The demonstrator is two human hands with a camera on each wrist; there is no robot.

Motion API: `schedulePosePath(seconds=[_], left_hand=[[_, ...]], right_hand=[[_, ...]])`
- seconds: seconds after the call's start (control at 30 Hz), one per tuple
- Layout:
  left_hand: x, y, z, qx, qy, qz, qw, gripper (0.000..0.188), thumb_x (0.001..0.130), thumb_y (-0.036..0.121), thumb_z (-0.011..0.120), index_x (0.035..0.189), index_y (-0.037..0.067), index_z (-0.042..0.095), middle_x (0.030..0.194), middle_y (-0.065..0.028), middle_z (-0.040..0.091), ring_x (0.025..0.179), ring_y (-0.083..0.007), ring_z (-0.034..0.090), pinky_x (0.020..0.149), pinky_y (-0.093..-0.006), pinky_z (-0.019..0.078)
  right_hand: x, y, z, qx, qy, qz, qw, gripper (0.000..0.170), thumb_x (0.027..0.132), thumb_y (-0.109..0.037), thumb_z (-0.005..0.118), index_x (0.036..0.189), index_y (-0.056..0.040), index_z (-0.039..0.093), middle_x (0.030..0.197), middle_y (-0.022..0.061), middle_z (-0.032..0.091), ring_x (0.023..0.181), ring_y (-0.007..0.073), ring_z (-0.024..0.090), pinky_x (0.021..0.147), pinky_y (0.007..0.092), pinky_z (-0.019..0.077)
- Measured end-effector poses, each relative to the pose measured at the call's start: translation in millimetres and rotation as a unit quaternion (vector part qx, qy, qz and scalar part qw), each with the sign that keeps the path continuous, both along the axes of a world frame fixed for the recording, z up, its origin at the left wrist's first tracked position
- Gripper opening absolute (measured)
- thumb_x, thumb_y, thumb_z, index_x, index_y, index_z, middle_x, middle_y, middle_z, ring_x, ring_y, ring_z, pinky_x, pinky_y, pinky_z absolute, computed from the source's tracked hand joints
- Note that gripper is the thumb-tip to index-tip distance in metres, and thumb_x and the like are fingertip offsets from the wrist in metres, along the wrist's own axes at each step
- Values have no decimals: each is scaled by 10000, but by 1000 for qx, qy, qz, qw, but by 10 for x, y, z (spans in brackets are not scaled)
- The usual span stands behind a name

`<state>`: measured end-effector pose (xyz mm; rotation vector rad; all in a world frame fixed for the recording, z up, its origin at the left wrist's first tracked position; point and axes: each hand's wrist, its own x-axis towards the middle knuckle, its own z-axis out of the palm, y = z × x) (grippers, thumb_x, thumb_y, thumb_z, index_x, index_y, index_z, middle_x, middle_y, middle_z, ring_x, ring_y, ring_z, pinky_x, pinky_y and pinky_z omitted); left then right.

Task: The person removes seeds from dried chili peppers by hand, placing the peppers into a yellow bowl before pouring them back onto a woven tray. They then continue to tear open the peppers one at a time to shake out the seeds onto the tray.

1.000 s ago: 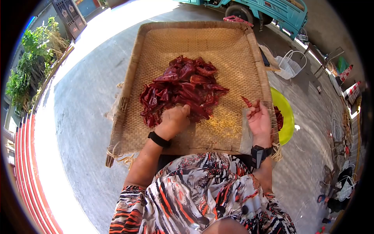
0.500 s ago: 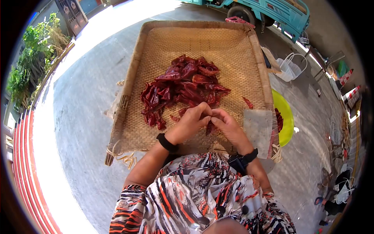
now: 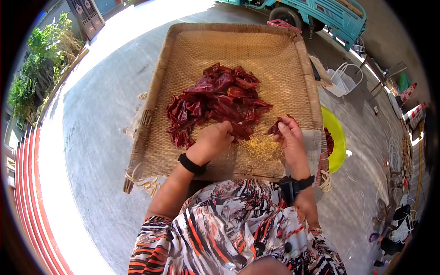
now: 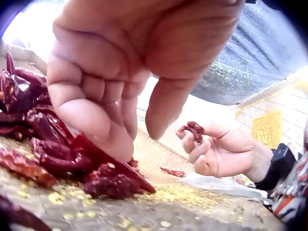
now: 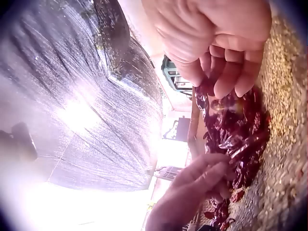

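At the near edge of the pepper pile (image 3: 220, 98), the left hand (image 3: 211, 143) touches dried red pods; whether it grips one, I cannot tell. Yellow seeds (image 3: 262, 147) lie rightward on the woven tray (image 3: 183, 50). Farther right, the right hand (image 3: 292, 138) pinches a crumpled pepper piece (image 4: 195, 131). The hands, together a half-second ago, have parted; the two-handed work seems paused.

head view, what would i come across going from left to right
Leafy green plants, the person's left hand, scattered yellow seeds, the right hand, a round lime-yellow basin, a red-and-white striped cone.
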<state>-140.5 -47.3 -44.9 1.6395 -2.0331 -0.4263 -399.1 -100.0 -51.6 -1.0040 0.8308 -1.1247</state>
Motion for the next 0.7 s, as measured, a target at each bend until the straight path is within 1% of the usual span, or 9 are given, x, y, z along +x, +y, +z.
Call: schedulePosePath(seconds=[0.03,0.13,0.23,0.27,0.33,0.47,0.57,0.63,0.7], left_hand=[[47,23,-18,4,-61,14,998,197,840,209,650,948,56,591,844,-161,669,803,-334,662,678,-432,511],[147,56,-102,0,-147,34,989,204,808,236,656,907,72,587,811,-139,664,782,-334,663,669,-457,517],[193,67,-322,-110,-217,50,969,86,771,151,574,821,81,572,716,-148,655,661,-325,671,585,-493,505],[178,77,-283,-77,-234,55,968,149,774,190,610,859,80,556,724,-144,642,686,-331,664,603,-490,507],[138,104,-172,-11,-267,64,961,289,781,266,682,933,77,524,740,-137,617,736,-343,651,639,-484,512],[201,46,-276,7,-207,26,978,334,785,277,692,974,77,504,755,-152,620,737,-353,651,639,-487,512],[201,47,-260,16,-193,21,981,338,787,264,694,988,72,501,764,-158,625,756,-365,655,650,-486,517],[189,61,-230,20,-196,19,980,336,788,245,694,998,71,498,768,-162,628,768,-372,658,657,-486,522],[171,83,-270,-43,-213,24,976,162,810,176,593,938,93,539,732,-115,620,699,-320,658,608,-449,527]], right_hand=[[-89,-63,15,8,-47,-31,998,245,945,-176,640,1135,-35,575,890,28,627,733,100,614,671,274,547],[-406,-283,-1,-2,-158,-111,981,161,947,-182,639,1037,-53,601,867,32,635,718,129,624,683,294,562],[-702,-506,-148,34,-274,-168,947,118,948,-171,633,981,-60,611,882,34,640,739,137,625,718,301,572],[-868,-606,-340,45,-301,-174,937,141,958,-160,612,1037,-44,615,959,58,664,842,156,650,789,315,574],[-784,-570,-265,40,-298,-186,935,173,965,-156,594,1082,-29,612,1022,79,672,941,178,655,829,328,567],[-753,-551,-323,3,-351,-179,919,226,978,-125,556,1158,5,597,1152,129,664,1099,229,639,897,363,554],[-858,-524,-206,46,-406,-139,902,230,980,-80,531,1185,7,590,1208,142,639,1152,254,616,947,385,537],[-883,-537,-185,13,-396,-140,908,246,986,-69,508,1206,25,569,1234,163,626,1164,264,609,965,393,530],[-944,-577,-188,-3,-404,-142,904,264,991,-63,491,1227,37,550,1262,178,609,1178,275,600,984,405,520]])
